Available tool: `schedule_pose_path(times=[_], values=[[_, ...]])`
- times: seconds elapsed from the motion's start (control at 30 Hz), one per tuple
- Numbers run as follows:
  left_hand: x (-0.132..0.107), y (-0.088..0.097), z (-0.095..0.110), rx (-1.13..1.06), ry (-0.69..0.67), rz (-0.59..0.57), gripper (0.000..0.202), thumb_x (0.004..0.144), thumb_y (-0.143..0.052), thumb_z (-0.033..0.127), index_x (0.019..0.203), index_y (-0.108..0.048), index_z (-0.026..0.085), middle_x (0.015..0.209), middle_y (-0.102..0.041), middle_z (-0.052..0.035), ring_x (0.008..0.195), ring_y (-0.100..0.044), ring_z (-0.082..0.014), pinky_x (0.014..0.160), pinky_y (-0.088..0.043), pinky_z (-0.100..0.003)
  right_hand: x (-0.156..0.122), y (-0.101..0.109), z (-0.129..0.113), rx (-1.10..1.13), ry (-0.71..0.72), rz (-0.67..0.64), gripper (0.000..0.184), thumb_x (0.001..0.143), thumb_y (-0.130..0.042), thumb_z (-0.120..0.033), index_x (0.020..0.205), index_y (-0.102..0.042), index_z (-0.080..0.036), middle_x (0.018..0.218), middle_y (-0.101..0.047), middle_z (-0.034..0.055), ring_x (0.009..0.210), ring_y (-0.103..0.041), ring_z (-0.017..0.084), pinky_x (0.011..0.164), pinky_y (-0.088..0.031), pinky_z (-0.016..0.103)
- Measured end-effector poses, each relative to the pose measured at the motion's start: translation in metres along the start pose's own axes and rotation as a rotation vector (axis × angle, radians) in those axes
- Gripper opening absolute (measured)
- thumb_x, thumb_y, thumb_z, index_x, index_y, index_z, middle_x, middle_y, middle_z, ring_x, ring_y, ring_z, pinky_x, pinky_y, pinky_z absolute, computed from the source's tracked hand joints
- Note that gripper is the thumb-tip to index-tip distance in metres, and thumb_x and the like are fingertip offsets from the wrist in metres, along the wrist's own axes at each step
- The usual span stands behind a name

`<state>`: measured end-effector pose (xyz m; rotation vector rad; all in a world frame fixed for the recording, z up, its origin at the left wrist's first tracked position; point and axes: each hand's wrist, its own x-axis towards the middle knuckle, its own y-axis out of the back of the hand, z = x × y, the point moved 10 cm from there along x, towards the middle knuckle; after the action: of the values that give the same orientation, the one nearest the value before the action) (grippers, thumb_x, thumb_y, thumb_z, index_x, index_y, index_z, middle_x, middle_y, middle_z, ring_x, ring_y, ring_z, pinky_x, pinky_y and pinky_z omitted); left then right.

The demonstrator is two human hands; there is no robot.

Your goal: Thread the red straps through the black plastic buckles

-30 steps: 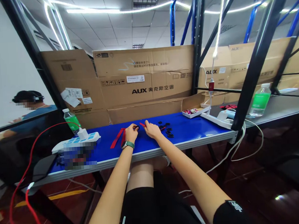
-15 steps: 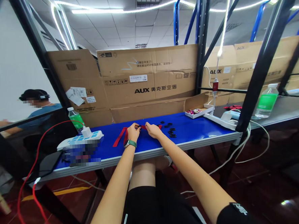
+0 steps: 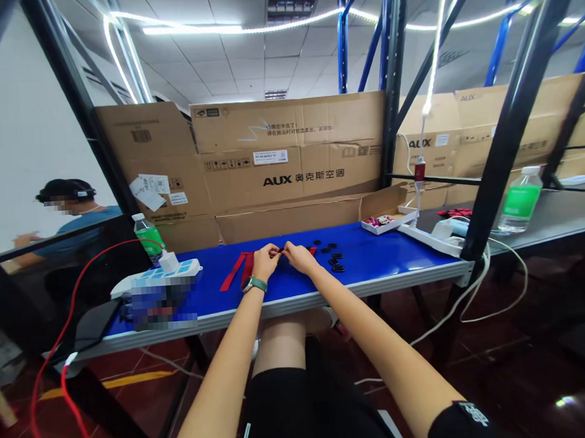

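Blue-topped surface [image 3: 388,256]: red straps [image 3: 237,272] just left of the left hand [image 3: 264,262], black plastic rings [image 3: 335,262] just right of the right hand [image 3: 299,258]. Power strip [image 3: 164,273], cardboard tray [image 3: 401,220] further out, nothing blocking. Both hands' fingers [image 3: 273,253] pinched narrow, meeting on a small dark piece [image 3: 277,251] at a red strap end, mid-surface; detail too small to tell.

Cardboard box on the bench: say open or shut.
Open: the box has its lid raised, pink items showing inside.
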<state>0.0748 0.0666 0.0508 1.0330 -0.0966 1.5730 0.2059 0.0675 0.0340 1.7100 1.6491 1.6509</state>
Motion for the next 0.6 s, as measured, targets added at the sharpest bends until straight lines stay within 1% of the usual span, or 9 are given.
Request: schedule_pose_path(times=[0.07, 0.17, 0.23, 0.3, 0.37, 0.4, 0.5, 0.6], values=[[0.000, -0.002, 0.005, -0.026, -0.041, -0.019, 0.008, 0.078, -0.070, 0.014, 0.084, -0.070, 0.019, 0.078, -0.075, -0.0027, 0.074, -0.072, -0.0170, 0.070, -0.055, -0.026, 0.002, -0.001, 0.004, 0.117, 0.002, 0.020, 0.016, 0.101, -0.047, -0.025, 0.116, -0.050, -0.019, 0.083, -0.070, 0.0050, 0.075, -0.066, 0.018, 0.069, -0.041, 0.024], [-0.001, -0.006, 0.013, -0.070, -0.094, -0.056, 0.009, 0.079, -0.068, 0.013, 0.085, -0.070, 0.019, 0.082, -0.075, -0.0027, 0.076, -0.071, -0.0167, 0.073, -0.056, -0.027, 0.005, -0.002, 0.010, 0.275, -0.006, 0.046, 0.032, 0.097, -0.051, -0.019, 0.128, -0.043, -0.017, 0.073, -0.067, 0.0001, 0.070, -0.064, 0.017, 0.070, -0.043, 0.024], [-0.002, -0.007, 0.017, -0.079, -0.118, -0.071, 0.011, 0.080, -0.065, 0.011, 0.086, -0.070, 0.019, 0.084, -0.075, -0.0026, 0.077, -0.071, -0.0166, 0.074, -0.055, -0.027, 0.006, -0.003, 0.012, 0.355, 0.005, 0.037, 0.035, 0.095, -0.052, -0.019, 0.130, -0.045, -0.017, 0.074, -0.068, 0.0000, 0.073, -0.065, 0.017, 0.074, -0.045, 0.025], [-0.003, -0.006, 0.020, -0.067, -0.139, -0.066, 0.013, 0.080, -0.063, 0.009, 0.085, -0.070, 0.019, 0.084, -0.075, -0.0026, 0.078, -0.070, -0.0170, 0.076, -0.055, -0.028, 0.006, -0.001, 0.012, 0.408, 0.028, 0.021, 0.030, 0.094, -0.051, -0.020, 0.124, -0.055, -0.018, 0.084, -0.071, 0.0030, 0.084, -0.066, 0.018, 0.081, -0.047, 0.027], [-0.003, -0.004, 0.023, -0.053, -0.157, -0.053, 0.014, 0.081, -0.062, 0.008, 0.085, -0.070, 0.019, 0.085, -0.075, -0.0031, 0.079, -0.070, -0.0174, 0.078, -0.054, -0.028, 0.007, 0.002, 0.012, 0.443, 0.042, 0.014, 0.024, 0.095, -0.047, -0.023, 0.110, -0.066, -0.019, 0.096, -0.073, 0.0051, 0.093, -0.066, 0.019, 0.087, -0.046, 0.029], [-0.003, -0.003, 0.024, -0.051, -0.163, -0.051, 0.015, 0.081, -0.061, 0.007, 0.085, -0.070, 0.019, 0.085, -0.075, -0.0033, 0.080, -0.069, -0.0175, 0.078, -0.054, -0.029, 0.007, 0.003, 0.013, 0.462, 0.044, 0.013, 0.025, 0.095, -0.046, -0.026, 0.103, -0.069, -0.019, 0.098, -0.073, 0.0052, 0.095, -0.065, 0.020, 0.088, -0.046, 0.030], [-0.004, -0.006, 0.028, -0.055, -0.190, -0.088, 0.018, 0.081, -0.059, 0.005, 0.086, -0.070, 0.018, 0.086, -0.074, -0.0032, 0.080, -0.068, -0.0169, 0.077, -0.053, -0.027, 0.009, 0.006, 0.019, 0.534, 0.030, 0.024, 0.027, 0.092, -0.052, -0.035, 0.091, -0.073, -0.018, 0.093, -0.074, 0.0043, 0.089, -0.066, 0.020, 0.085, -0.047, 0.029], [-0.005, -0.011, 0.032, -0.060, -0.221, -0.131, 0.020, 0.082, -0.056, 0.004, 0.087, -0.070, 0.018, 0.085, -0.073, -0.0029, 0.080, -0.067, -0.0163, 0.076, -0.052, -0.026, 0.012, 0.003, 0.027, 0.645, -0.015, 0.034, 0.025, 0.084, -0.060, -0.039, 0.084, -0.073, -0.017, 0.085, -0.074, 0.0035, 0.081, -0.066, 0.019, 0.079, -0.049, 0.027]])
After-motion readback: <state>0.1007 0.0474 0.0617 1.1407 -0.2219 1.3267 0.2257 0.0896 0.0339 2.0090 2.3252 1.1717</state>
